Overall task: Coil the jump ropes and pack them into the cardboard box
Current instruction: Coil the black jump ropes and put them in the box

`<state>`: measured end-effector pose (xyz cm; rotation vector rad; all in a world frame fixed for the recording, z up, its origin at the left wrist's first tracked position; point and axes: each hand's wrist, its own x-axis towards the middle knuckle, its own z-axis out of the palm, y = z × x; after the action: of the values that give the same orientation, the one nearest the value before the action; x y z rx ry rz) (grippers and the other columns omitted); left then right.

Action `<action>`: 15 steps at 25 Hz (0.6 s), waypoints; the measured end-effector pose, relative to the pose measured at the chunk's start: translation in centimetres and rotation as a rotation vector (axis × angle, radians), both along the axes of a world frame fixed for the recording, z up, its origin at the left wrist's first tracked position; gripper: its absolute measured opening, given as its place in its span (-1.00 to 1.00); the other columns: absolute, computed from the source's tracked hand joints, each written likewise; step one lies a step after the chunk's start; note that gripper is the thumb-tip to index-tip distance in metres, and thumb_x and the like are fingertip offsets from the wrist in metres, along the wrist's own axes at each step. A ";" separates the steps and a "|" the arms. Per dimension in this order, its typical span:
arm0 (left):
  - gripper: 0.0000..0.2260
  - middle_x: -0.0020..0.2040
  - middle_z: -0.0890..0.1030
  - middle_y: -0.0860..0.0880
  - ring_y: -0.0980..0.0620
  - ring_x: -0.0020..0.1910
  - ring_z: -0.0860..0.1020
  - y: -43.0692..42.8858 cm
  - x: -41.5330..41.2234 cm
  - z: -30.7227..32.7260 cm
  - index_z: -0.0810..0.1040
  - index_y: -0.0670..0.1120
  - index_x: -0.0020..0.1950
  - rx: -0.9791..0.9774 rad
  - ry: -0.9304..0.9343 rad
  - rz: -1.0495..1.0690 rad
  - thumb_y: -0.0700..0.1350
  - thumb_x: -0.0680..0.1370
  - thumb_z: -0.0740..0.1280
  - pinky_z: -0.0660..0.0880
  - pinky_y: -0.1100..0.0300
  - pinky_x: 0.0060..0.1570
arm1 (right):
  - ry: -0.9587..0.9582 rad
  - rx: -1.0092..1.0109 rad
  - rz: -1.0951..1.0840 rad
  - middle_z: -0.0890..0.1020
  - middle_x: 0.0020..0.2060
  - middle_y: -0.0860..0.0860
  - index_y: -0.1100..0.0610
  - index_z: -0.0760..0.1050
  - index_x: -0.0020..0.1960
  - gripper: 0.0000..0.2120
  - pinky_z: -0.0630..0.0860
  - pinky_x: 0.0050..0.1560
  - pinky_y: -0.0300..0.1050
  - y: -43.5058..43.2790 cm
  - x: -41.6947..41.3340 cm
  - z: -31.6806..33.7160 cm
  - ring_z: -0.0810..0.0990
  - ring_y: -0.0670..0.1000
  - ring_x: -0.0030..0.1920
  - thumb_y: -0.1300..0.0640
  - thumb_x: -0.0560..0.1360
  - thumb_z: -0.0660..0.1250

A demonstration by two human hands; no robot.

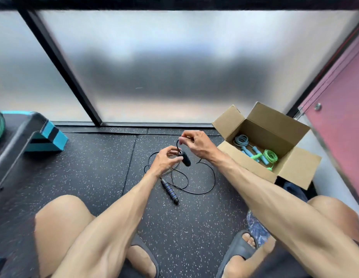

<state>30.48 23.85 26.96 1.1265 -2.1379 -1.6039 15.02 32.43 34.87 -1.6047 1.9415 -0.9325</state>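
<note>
One handle (pixel 186 160) of the black rope (pixel 202 190) was held tilted above the mat (pixel 90 169), between both hands. The left hand (pixel 164 160) was observed gripping this handle near its upper end, fingers curled round it. The right hand (pixel 197 145) was seen just above, thumb and forefinger pinched together on the cord where it arches out of the handle. Its remaining fingers were curled.

The rest of the cord was found uncoiled on the mat, in loose overlapping loops beneath the hands. The second handle (pixel 170 190) was noted lying flat on the mat beside the left forearm, touched by neither hand.

The box (pixel 275 119) was set on the floor to the right, flaps open, near the right forearm. Two coiled ropes were recorded inside it: a blue rope (pixel 241 140) toward the left end and a green rope (pixel 271 156) toward the right. Their handles were seen lying between the coils.

A black-and-teal step (pixel 46 137) was noted at far left.
</note>
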 end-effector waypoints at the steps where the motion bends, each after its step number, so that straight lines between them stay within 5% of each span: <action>1: -0.74 0.01 0.70 -0.04 0.05 0.06 0.65 0.1 -0.3 1.2 0.63 -0.05 0.06 0.004 0.071 -0.003 -0.03 0.42 0.52 0.55 0.07 0.19 | 0.031 0.002 0.023 0.53 -0.40 -0.16 0.15 0.62 -0.15 -0.79 0.29 -0.40 -0.39 -0.1 -0.3 0.6 0.44 -0.25 -0.45 0.10 0.59 0.31; 4: -0.83 -0.03 0.70 -0.16 0.04 -0.05 0.65 0.9 -1.7 5.0 0.64 -0.19 0.05 -0.006 0.181 -0.012 -0.17 0.49 0.47 0.53 0.22 0.05 | 0.076 0.020 0.032 0.63 -0.32 -0.03 0.13 0.61 -0.14 -0.77 0.44 -0.37 -0.17 0.0 -1.2 2.1 0.52 -0.10 -0.38 0.01 0.58 0.31; 7: -0.88 -0.15 0.67 -0.10 -0.01 -0.17 0.60 1.5 -2.9 8.0 0.64 -0.20 -0.02 0.111 0.236 -0.038 -0.31 0.52 0.32 0.52 0.24 -0.02 | 0.056 -0.034 -0.034 0.53 -0.43 -0.08 0.12 0.55 -0.17 -0.79 0.31 -0.41 -0.24 0.5 -2.2 4.0 0.40 -0.11 -0.45 0.01 0.57 0.34; 11: -0.77 -0.45 0.35 0.01 0.03 -0.42 0.31 2.0 -3.6 10.1 0.60 -0.17 -0.18 0.270 0.246 -0.136 -0.22 0.58 0.19 0.37 0.12 -0.25 | -0.073 -0.152 -0.188 0.55 -0.40 0.00 0.14 0.49 -0.12 -0.80 0.33 -0.36 -0.21 1.1 -3.5 5.6 0.42 -0.07 -0.42 0.03 0.58 0.31; 15: -0.64 -0.47 0.18 0.04 0.07 -0.48 0.13 2.0 -3.9 12.7 0.39 -0.05 -0.39 0.455 0.295 -0.244 -0.07 0.62 0.16 0.07 0.13 -0.39 | -0.257 -0.229 -0.321 0.54 -0.33 0.00 0.22 0.49 -0.07 -0.77 0.40 -0.25 -0.09 1.0 -4.8 5.8 0.44 -0.04 -0.33 0.07 0.62 0.24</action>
<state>26.56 25.82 39.68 0.6862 -1.8234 -2.2864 10.23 33.38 40.63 -1.2269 1.9964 -1.4588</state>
